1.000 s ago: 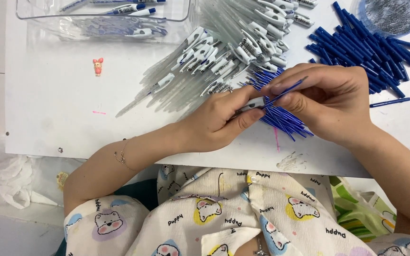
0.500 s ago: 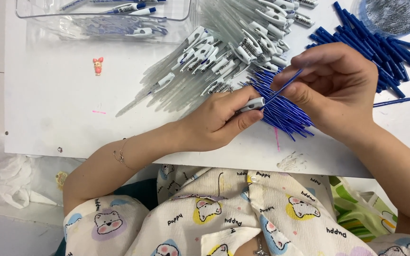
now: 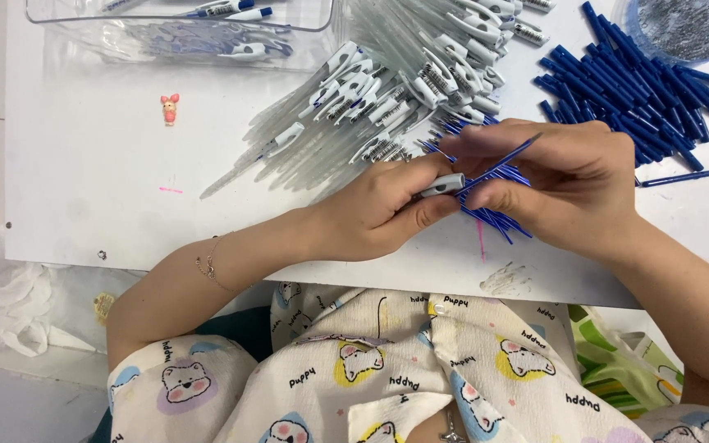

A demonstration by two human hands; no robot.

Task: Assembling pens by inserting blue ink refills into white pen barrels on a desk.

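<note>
My left hand [image 3: 387, 209] pinched a clear pen barrel [image 3: 443, 184] over the white tabletop [image 3: 108, 197] w/ my right hand [image 3: 568, 184] gripping a blue refill [image 3: 502, 160], its tip now at the barrel mouth, no longer apart, approx. ready to slide in.

- A white table [image 3: 108, 213] carried everything.
- Clear pen barrels [image 3: 371, 98] lay heaped on it.
- Blue refills [image 3: 642, 90] sat right; a clear tray [image 3: 182, 33] and pink figurine [image 3: 170, 107] left.
</note>
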